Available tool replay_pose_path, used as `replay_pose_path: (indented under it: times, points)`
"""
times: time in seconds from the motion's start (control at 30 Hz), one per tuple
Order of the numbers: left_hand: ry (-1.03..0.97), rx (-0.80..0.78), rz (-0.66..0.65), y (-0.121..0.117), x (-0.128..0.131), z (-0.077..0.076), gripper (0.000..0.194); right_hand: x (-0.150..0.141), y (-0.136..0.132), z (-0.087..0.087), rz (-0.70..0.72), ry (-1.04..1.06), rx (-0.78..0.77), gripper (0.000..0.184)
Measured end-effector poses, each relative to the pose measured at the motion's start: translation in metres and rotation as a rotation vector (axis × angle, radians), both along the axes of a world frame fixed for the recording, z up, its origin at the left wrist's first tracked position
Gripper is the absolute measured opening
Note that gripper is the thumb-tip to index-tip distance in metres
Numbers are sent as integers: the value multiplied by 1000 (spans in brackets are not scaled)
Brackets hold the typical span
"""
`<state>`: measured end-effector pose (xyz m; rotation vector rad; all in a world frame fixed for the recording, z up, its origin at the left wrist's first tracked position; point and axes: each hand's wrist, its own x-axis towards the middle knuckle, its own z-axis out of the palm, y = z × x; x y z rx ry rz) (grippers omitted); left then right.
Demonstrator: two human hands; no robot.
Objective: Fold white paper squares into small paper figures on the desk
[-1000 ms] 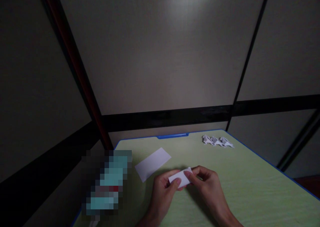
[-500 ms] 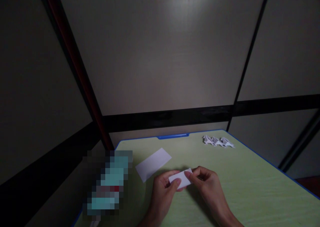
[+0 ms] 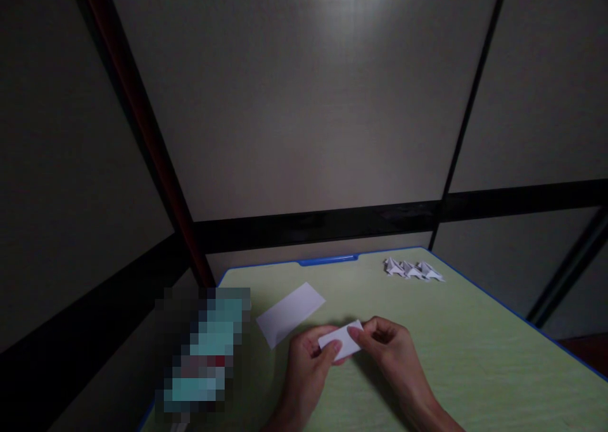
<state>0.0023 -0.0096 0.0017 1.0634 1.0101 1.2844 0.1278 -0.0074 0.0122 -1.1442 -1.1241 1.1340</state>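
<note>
A small white piece of paper point(image 3: 342, 343), a flat rectangle that looks folded, is held between both hands over the table. My left hand point(image 3: 306, 372) grips its left end, with the thumb on top and the fingers underneath. My right hand point(image 3: 392, 353) pinches the right end between thumb and curled fingers. Just beyond my left hand, a larger white sheet of paper point(image 3: 291, 315) lies flat on the table. At the far right stand several folded white paper figures point(image 3: 412, 270) in a row, touching or nearly so.
The light green table point(image 3: 479, 356) has a blue edge and a blue strip point(image 3: 327, 260) at its far side. To the left is a pixelated teal object point(image 3: 209, 349), its kind hidden. Behind the table rises a panelled wall point(image 3: 313, 115) with a black band.
Both hands keep the same grip on the paper. The whole view has shifted very slightly; nothing was taken up or let go.
</note>
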Motion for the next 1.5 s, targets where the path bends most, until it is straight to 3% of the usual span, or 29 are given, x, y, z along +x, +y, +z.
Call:
replay_pose_path:
  times: [0.23, 0.57, 0.73, 0.83, 0.97, 1.3, 1.5]
  points:
    - [15, 5, 22, 1, 0, -2, 24, 1, 1, 1, 11, 74, -66, 18]
    - [23, -1, 9, 1, -1, -4, 26, 1, 2, 0, 1, 81, -54, 26]
    - [14, -21, 15, 1, -1, -2, 23, -2, 1, 2, 64, 156, -64, 27]
    - [26, -25, 23, 1, -2, -1, 20, -3, 2, 1, 112, 183, -65, 37]
    - [116, 24, 52, 1, -1, -2, 12, -2, 3, 0, 94, 148, -5, 37]
    - [259, 22, -102, -6, 3, 2, 23, -4, 0, 7, 77, 177, 61, 43]
    - [236, 69, -152, -5, -1, -2, 31, -5, 0, 4, 236, 203, -61, 30]
